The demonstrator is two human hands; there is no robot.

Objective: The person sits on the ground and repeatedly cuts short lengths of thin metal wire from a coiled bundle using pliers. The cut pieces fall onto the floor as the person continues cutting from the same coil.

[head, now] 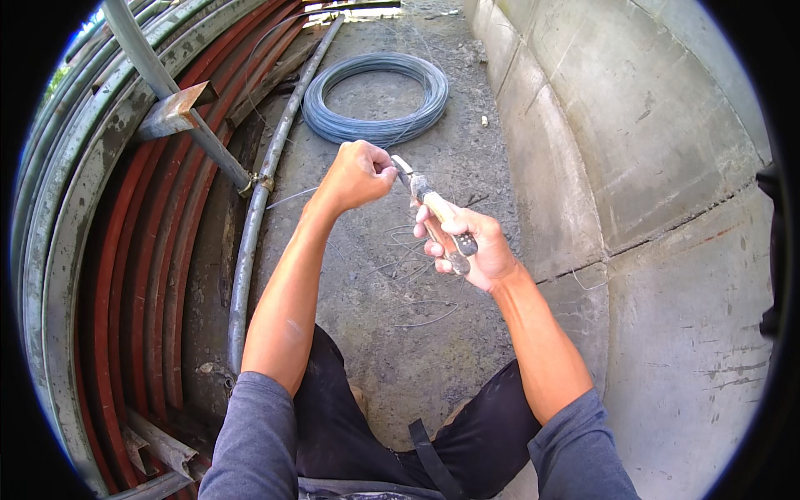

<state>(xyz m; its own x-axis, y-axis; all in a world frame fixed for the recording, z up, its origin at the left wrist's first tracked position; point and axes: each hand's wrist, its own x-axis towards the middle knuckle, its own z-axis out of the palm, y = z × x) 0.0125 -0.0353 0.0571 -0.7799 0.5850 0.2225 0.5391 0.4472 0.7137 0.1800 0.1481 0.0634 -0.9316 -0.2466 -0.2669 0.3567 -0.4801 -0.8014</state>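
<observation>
My right hand (472, 240) is closed around the two handles of a pair of cutting pliers (440, 212), whose jaws point up and left. Beside those jaws, my left hand (362, 175) is curled with thumb and forefinger pinched together; a thin wire seems to run from it, though its held part is hidden. Just beyond both hands lies a coil of grey metal wire (319, 103) on the rough ground. Several loose pieces of wire (431, 324) are scattered on the ground below the pliers.
Red steel channels (147, 250) and grey metal pipes are stacked along the left. A long pipe (253, 231) on the ground is clamped to a slanting tube (219, 153). A concrete wall (650, 125) rises on the right, with a bent wire at its joint.
</observation>
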